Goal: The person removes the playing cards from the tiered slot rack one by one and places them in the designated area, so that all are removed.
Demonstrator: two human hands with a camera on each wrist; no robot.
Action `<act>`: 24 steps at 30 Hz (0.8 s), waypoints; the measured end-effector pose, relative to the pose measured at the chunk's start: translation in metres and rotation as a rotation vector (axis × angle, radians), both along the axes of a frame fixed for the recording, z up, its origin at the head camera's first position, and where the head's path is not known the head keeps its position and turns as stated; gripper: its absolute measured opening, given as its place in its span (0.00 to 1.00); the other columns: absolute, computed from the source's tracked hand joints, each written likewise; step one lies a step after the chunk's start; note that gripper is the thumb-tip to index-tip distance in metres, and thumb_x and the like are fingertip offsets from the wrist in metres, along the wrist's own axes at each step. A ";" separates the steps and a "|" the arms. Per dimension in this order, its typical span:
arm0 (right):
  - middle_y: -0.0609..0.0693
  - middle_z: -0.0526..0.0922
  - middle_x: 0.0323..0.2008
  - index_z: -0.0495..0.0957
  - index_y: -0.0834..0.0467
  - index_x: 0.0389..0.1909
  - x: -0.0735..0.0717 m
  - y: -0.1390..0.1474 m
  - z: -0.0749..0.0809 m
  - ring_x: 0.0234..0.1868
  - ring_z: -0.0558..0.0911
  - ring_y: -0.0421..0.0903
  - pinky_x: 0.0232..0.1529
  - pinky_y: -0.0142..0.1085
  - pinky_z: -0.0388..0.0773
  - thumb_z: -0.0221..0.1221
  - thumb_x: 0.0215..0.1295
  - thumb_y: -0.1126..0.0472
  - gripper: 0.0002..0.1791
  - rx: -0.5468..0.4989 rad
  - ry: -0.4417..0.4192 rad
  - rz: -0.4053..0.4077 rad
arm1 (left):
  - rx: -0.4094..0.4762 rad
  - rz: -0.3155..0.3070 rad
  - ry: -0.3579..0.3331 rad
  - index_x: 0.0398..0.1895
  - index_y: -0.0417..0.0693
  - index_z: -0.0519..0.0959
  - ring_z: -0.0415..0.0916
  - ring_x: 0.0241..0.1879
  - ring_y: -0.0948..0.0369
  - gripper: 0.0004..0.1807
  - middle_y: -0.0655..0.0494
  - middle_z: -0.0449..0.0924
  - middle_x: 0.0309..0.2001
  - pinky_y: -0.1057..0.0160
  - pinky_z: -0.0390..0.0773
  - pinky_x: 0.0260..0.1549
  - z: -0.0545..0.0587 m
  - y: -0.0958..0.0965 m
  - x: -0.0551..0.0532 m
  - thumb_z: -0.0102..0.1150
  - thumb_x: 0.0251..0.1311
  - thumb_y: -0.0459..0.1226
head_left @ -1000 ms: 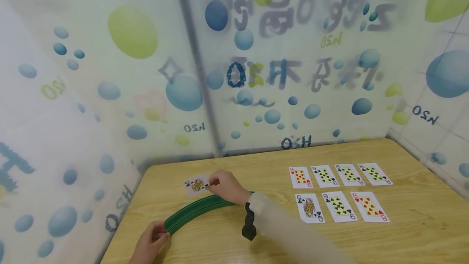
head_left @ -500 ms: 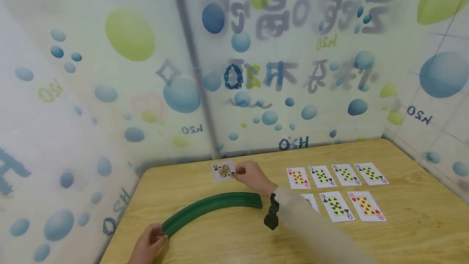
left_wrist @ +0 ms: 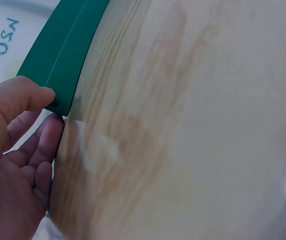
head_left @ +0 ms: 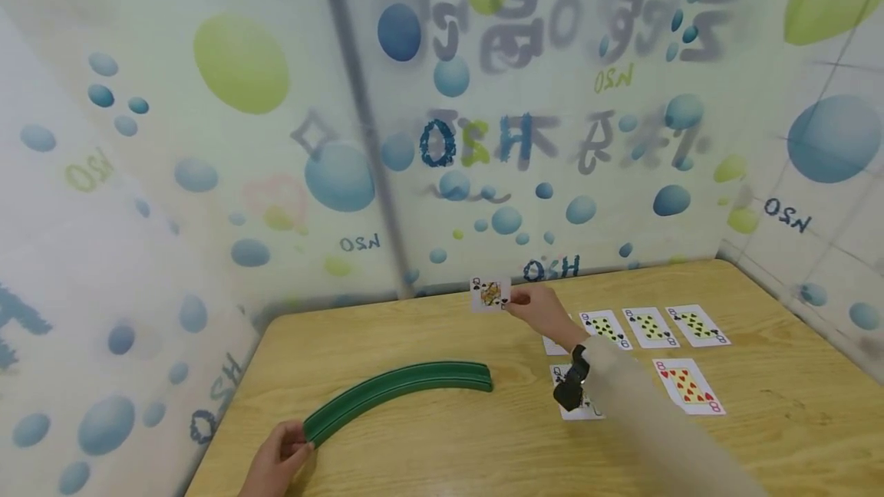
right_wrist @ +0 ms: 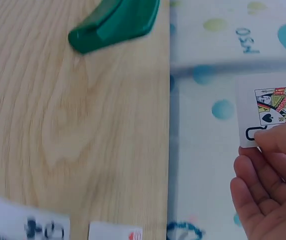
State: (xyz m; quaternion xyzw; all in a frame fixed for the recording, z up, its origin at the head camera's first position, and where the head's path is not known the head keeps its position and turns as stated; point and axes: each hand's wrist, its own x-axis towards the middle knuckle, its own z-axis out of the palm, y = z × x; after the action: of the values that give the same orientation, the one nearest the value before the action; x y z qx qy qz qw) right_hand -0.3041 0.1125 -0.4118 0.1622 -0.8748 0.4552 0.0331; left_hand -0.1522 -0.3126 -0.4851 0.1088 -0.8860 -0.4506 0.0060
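Note:
At the left of the table my left hand (head_left: 276, 455) pinches the near end of a green curved card holder (head_left: 400, 383). In the left wrist view the thumb lies on top of the holder (left_wrist: 65, 50), with fingers at its end. No cards stand in it. My right hand (head_left: 545, 313) holds a queen of spades (head_left: 489, 294) up above the table's back edge, its face toward me. Thumb and fingers pinch one corner of that queen (right_wrist: 278, 105) in the right wrist view. A black band with a small box (head_left: 572, 386) sits on the right wrist.
Face-up cards lie in two rows at the right, including a nine of spades (head_left: 599, 327), eight of spades (head_left: 649, 327), eight of clubs (head_left: 697, 326) and eight of hearts (head_left: 688, 387). My sleeve (head_left: 649, 405) partly covers a queen of clubs (head_left: 562, 411). A patterned curtain (head_left: 470, 236) borders the wooden table (head_left: 442, 451).
My right hand has lifted the queen of spades and carried it to the right, from behind the card holder toward the card rows. The left hand and the holder have stayed put.

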 end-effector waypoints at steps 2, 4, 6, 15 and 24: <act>0.52 0.80 0.32 0.80 0.61 0.35 0.001 0.013 0.002 0.35 0.78 0.48 0.34 0.41 0.75 0.57 0.61 0.63 0.06 0.013 0.008 -0.017 | 0.004 0.007 -0.002 0.47 0.30 0.68 0.73 0.36 0.58 0.17 0.48 0.75 0.37 0.63 0.73 0.34 0.000 0.000 0.000 0.57 0.54 0.28; 0.53 0.80 0.34 0.80 0.63 0.37 0.001 0.026 0.004 0.35 0.78 0.49 0.34 0.42 0.75 0.57 0.61 0.63 0.08 0.022 0.011 -0.028 | 0.006 0.006 -0.002 0.47 0.29 0.68 0.73 0.36 0.58 0.18 0.48 0.75 0.37 0.65 0.73 0.34 -0.001 -0.001 0.000 0.57 0.54 0.29; 0.55 0.81 0.35 0.79 0.65 0.39 0.002 0.040 0.005 0.36 0.78 0.50 0.34 0.42 0.75 0.57 0.61 0.64 0.09 0.035 0.015 -0.041 | 0.013 0.010 -0.006 0.47 0.30 0.68 0.73 0.36 0.58 0.18 0.48 0.75 0.37 0.66 0.73 0.33 -0.001 -0.001 0.000 0.57 0.53 0.29; 0.53 0.80 0.32 0.79 0.65 0.35 0.010 0.107 0.003 0.32 0.76 0.48 0.32 0.39 0.73 0.58 0.60 0.62 0.09 0.143 -0.012 -0.072 | 0.014 0.010 -0.038 0.47 0.29 0.68 0.73 0.36 0.57 0.19 0.47 0.75 0.38 0.59 0.73 0.37 -0.002 -0.001 -0.003 0.57 0.54 0.30; 0.54 0.80 0.32 0.78 0.68 0.37 0.026 0.169 -0.004 0.33 0.76 0.47 0.33 0.39 0.73 0.59 0.60 0.61 0.12 0.215 0.016 -0.110 | 0.010 0.006 -0.039 0.46 0.29 0.68 0.73 0.36 0.58 0.18 0.47 0.75 0.37 0.60 0.74 0.36 -0.001 -0.001 -0.004 0.58 0.54 0.30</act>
State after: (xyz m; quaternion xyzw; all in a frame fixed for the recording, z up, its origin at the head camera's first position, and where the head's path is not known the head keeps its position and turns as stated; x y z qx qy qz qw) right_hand -0.2785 0.2814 -0.4163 0.1202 -0.9260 0.3548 0.0473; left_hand -0.1558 -0.3137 -0.4864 0.1203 -0.8835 -0.4526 -0.0105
